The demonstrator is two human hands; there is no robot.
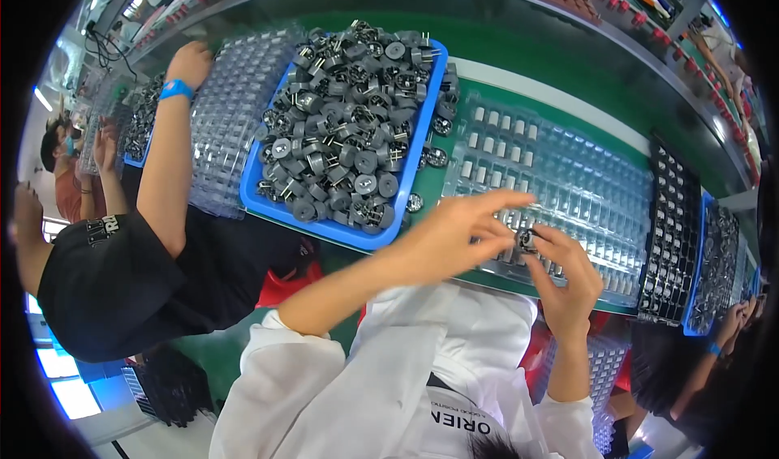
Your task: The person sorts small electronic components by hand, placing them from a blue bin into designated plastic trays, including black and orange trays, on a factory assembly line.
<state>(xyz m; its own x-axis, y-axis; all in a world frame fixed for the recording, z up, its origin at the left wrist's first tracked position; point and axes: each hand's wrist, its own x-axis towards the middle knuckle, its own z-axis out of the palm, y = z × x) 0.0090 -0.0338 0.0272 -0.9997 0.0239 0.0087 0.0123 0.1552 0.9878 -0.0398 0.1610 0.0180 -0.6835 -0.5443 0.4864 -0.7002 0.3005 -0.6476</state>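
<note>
Both hands meet over the clear plastic blister tray [568, 183] on the green bench [519, 45], left hand [454, 236] and right hand [568, 276] pinching one small black cylindrical component [526, 238] between fingertips. Tiny fingertip grip, so it could easily slip, drop between pockets or bend its pins.

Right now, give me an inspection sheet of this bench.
Surface: green bench, mostly covered by trays.
Job's things: small dark round component pinched between both hands over the clear plastic cell tray, a few cells filled.
Clutter: blue bin heaped with dark round components; black tray at right.
Hands: left hand and right hand both grip the component.
Cables: dark cords at far left.
Surroundings: a co-worker's arm with blue wristband reaches another clear tray.
</note>
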